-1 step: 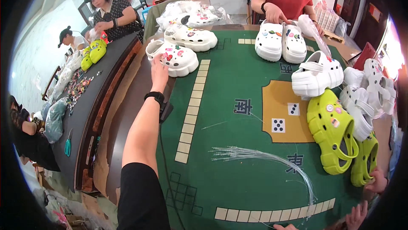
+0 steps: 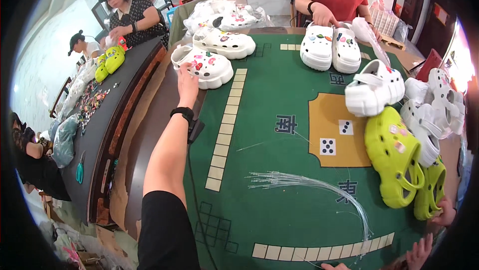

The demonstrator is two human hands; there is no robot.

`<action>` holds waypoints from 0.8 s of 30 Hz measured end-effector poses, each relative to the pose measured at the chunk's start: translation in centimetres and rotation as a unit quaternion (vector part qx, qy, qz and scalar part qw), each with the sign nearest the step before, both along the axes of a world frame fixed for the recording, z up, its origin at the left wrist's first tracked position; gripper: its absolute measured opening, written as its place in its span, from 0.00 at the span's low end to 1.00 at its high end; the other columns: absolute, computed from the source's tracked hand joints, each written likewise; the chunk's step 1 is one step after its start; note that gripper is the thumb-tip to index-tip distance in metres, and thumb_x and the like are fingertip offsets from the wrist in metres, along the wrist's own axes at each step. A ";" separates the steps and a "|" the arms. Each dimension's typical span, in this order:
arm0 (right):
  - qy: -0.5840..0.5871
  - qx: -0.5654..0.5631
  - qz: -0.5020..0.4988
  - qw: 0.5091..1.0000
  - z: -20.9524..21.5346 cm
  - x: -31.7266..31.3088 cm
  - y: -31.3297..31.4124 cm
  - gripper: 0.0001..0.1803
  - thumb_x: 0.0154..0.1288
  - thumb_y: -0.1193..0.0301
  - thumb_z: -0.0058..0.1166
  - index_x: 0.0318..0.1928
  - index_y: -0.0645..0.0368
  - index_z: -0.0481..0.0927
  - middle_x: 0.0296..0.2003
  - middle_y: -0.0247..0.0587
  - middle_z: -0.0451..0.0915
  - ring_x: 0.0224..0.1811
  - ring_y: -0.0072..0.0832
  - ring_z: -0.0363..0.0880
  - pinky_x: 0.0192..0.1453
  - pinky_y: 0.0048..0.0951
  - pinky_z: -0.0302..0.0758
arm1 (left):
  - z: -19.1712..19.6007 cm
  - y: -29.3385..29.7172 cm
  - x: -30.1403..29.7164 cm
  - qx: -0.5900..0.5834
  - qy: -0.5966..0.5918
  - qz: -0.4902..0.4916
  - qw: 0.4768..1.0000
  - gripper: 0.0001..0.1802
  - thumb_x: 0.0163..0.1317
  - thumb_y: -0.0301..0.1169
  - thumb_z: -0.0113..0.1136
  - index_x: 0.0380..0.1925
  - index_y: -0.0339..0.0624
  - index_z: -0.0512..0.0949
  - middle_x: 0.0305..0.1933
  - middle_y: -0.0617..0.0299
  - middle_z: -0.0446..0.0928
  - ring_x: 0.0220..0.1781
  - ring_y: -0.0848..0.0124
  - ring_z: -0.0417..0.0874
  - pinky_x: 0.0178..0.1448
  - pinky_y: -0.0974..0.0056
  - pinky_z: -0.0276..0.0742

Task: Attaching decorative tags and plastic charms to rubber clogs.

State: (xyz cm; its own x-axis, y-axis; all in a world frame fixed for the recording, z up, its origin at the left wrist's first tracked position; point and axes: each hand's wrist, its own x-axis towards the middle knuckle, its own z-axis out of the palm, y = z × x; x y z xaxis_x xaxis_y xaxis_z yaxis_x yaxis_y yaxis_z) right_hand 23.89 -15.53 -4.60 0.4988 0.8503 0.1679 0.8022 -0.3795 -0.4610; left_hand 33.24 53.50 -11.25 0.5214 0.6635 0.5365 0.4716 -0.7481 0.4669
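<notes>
White clog (image 2: pixel 212 73), far left, met the left hand (image 2: pixel 187 80), its grip unclear; the right hand's couldn't be told. Positioning seemed the step; lifting called for firm hold.

I hold the left arm (image 2: pixel 167 175) extended forward, wrist (image 2: pixel 183 114) aligned with the forearm. The left hand (image 2: pixel 187 83) points away, fingers partly hidden.

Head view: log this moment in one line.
left hand at charmed white clog | second white clog just beyond | clear strands on green tabletop | lime clogs at right
</notes>
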 end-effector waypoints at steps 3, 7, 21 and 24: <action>-0.001 -0.001 -0.010 1.000 -0.1 -0.4 0.0 0.25 0.51 0.81 0.58 0.53 0.55 0.80 0.21 0.40 0.70 0.25 0.37 0.74 0.27 0.39 0.72 | -0.5 -2.5 1.0 0.053 -0.045 -0.022 0.997 0.16 0.57 0.18 0.54 0.45 0.41 0.69 0.55 0.47 0.70 0.57 0.46 0.72 0.60 0.51 0.71; 0.006 0.023 -0.005 1.000 -1.2 -0.3 -0.6 0.23 0.51 0.81 0.58 0.52 0.55 0.81 0.21 0.40 0.70 0.25 0.36 0.73 0.26 0.37 0.71 | 0.6 -4.2 0.0 0.036 -0.066 -0.013 0.997 0.14 0.59 0.19 0.53 0.45 0.42 0.70 0.57 0.46 0.68 0.57 0.45 0.74 0.59 0.49 0.72; -0.010 0.096 -0.049 0.994 -3.5 -1.6 -1.4 0.18 0.55 0.83 0.57 0.48 0.59 0.82 0.21 0.41 0.69 0.22 0.36 0.70 0.23 0.35 0.67 | 4.7 -8.5 -2.4 0.101 0.157 0.024 0.982 0.09 0.57 0.26 0.57 0.37 0.43 0.82 0.66 0.49 0.64 0.63 0.51 0.73 0.59 0.50 0.77; 0.031 0.133 -0.052 0.989 -2.7 -1.5 -1.3 0.16 0.56 0.85 0.55 0.46 0.62 0.81 0.24 0.45 0.71 0.24 0.39 0.72 0.25 0.36 0.68 | 6.6 -11.9 -6.1 0.119 0.163 -0.023 0.979 0.06 0.56 0.27 0.59 0.32 0.42 0.83 0.66 0.49 0.65 0.65 0.51 0.71 0.64 0.47 0.71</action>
State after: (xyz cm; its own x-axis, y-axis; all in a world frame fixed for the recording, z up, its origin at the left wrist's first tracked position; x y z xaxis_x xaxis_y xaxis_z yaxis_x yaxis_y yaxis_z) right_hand 22.37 -16.79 -7.27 0.5975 0.7241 0.3445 0.7320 -0.3172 -0.6030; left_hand 27.16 41.63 -4.68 0.7174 0.5122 0.4722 0.5301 -0.8412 0.1070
